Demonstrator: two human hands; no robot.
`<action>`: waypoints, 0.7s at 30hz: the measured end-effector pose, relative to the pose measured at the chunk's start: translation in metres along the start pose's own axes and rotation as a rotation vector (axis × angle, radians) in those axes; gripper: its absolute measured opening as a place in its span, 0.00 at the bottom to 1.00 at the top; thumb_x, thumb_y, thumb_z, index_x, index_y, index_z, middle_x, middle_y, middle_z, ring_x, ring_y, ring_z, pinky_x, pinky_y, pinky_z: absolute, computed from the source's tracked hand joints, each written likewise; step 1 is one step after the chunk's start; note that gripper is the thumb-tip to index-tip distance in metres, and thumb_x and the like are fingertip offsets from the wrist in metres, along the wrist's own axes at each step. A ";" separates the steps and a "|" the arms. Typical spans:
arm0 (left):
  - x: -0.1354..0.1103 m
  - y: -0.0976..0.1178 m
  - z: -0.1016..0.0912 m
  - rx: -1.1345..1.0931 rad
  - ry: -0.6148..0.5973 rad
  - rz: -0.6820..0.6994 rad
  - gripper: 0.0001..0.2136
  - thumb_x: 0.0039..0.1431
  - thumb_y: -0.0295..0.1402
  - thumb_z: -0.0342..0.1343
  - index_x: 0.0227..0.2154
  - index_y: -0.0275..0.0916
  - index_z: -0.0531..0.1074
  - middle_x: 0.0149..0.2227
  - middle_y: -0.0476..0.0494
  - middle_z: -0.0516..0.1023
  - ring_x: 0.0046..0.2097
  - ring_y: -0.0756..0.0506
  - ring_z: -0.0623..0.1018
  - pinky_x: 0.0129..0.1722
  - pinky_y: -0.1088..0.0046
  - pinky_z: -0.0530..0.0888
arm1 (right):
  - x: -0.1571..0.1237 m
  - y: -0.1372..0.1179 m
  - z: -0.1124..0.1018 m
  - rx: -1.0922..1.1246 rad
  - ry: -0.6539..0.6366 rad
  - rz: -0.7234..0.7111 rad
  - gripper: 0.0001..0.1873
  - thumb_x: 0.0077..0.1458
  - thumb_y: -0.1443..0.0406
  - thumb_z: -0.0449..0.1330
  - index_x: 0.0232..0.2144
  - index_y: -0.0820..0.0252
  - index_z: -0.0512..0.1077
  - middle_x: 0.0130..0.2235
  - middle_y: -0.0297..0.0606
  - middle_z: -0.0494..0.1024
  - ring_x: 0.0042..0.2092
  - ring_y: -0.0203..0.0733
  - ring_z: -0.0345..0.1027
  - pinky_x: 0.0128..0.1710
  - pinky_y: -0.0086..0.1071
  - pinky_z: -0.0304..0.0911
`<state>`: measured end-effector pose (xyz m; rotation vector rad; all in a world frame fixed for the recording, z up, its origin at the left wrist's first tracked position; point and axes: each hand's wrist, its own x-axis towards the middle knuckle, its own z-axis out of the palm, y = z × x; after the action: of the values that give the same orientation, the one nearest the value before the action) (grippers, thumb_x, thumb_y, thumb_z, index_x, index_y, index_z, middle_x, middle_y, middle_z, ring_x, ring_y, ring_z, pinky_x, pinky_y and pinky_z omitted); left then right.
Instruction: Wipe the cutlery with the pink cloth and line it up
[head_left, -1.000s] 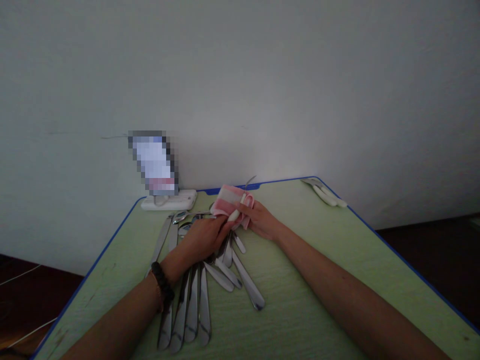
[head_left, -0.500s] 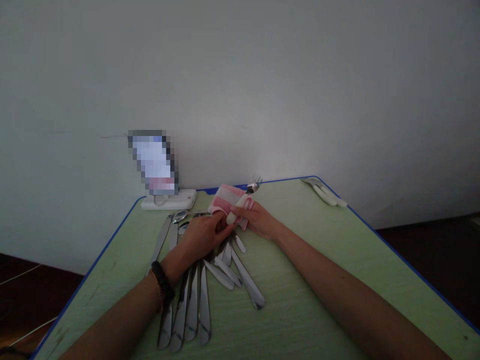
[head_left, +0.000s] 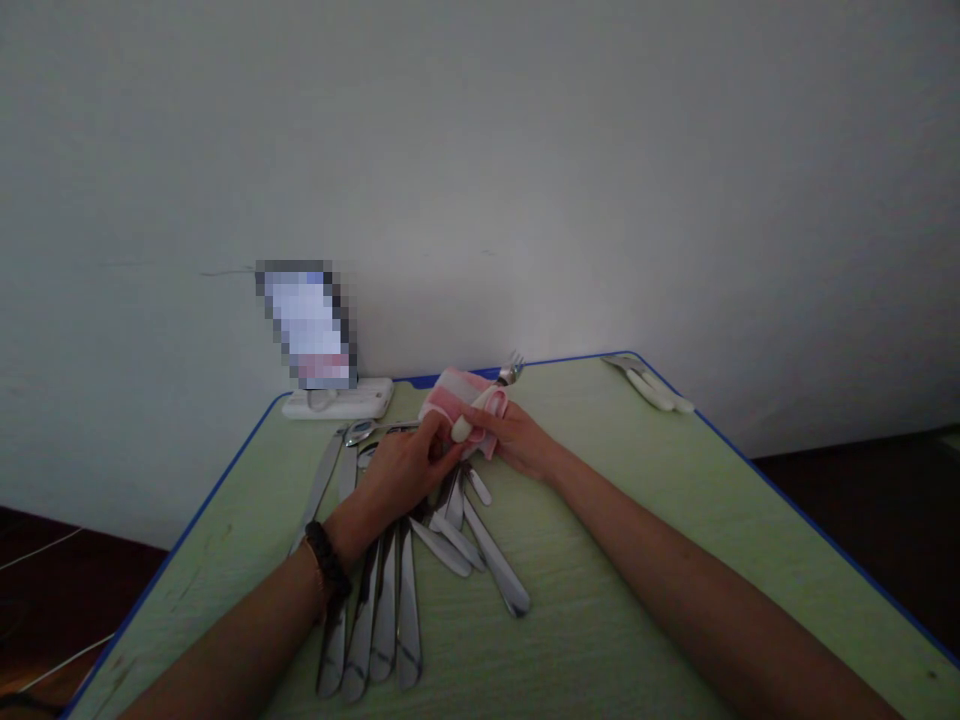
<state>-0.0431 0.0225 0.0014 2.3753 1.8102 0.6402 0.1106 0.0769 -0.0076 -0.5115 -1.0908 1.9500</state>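
Note:
Pinched in my right hand (head_left: pixel 523 440) is a fork (head_left: pixel 512 370) with a pale handle, its tines pointing up and away from me. A pink and white cloth (head_left: pixel 452 388) is bunched behind and around the handle, partly under my right fingers. My left hand (head_left: pixel 405 465) grips the cloth's near left edge, close to the handle's lower end. Below both hands, several metal utensils lie fanned out with handles toward me, including table knives (head_left: pixel 409 620) and a spoon (head_left: pixel 361 431). My left wrist covers some of them.
A phone (head_left: pixel 307 325), its screen blurred, leans upright on a white power bank (head_left: pixel 341 398) at the back left. More pale-handled cutlery (head_left: pixel 651 388) lies at the far right corner. The green table (head_left: pixel 615 620) has a blue edge and meets the wall (head_left: pixel 480 150).
My left hand has shifted slightly at the cloth beside the fork's handle, and the fork has turned a little. The other utensils stay in place.

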 end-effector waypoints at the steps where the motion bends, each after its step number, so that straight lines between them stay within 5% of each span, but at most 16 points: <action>1: 0.000 0.000 0.000 -0.024 0.010 0.010 0.12 0.59 0.45 0.46 0.34 0.41 0.60 0.21 0.54 0.70 0.21 0.50 0.70 0.21 0.77 0.57 | 0.000 0.000 0.001 0.011 0.005 0.000 0.18 0.40 0.63 0.67 0.37 0.59 0.72 0.28 0.32 0.78 0.29 0.34 0.70 0.31 0.27 0.64; 5: 0.000 0.001 0.001 -0.044 0.038 0.022 0.14 0.60 0.44 0.45 0.43 0.39 0.57 0.21 0.55 0.69 0.21 0.50 0.70 0.22 0.77 0.57 | -0.001 -0.004 0.004 0.051 0.004 -0.010 0.25 0.39 0.64 0.67 0.44 0.55 0.70 0.33 0.32 0.79 0.31 0.35 0.71 0.31 0.27 0.65; 12: 0.002 0.002 -0.003 0.011 -0.028 -0.052 0.13 0.60 0.43 0.44 0.41 0.40 0.60 0.22 0.52 0.73 0.22 0.48 0.73 0.21 0.77 0.59 | 0.000 -0.002 0.002 0.067 -0.004 -0.023 0.27 0.38 0.64 0.68 0.44 0.55 0.69 0.30 0.31 0.78 0.29 0.34 0.70 0.30 0.26 0.65; 21: 0.004 0.002 -0.004 -0.055 -0.057 -0.063 0.12 0.61 0.43 0.44 0.42 0.41 0.61 0.26 0.49 0.78 0.27 0.45 0.77 0.25 0.75 0.65 | 0.003 0.006 -0.008 -0.070 -0.022 -0.009 0.11 0.42 0.62 0.65 0.30 0.62 0.73 0.29 0.35 0.77 0.29 0.33 0.68 0.30 0.26 0.64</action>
<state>-0.0418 0.0245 0.0065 2.2686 1.8119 0.6014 0.1113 0.0822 -0.0170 -0.5240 -1.1770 1.9192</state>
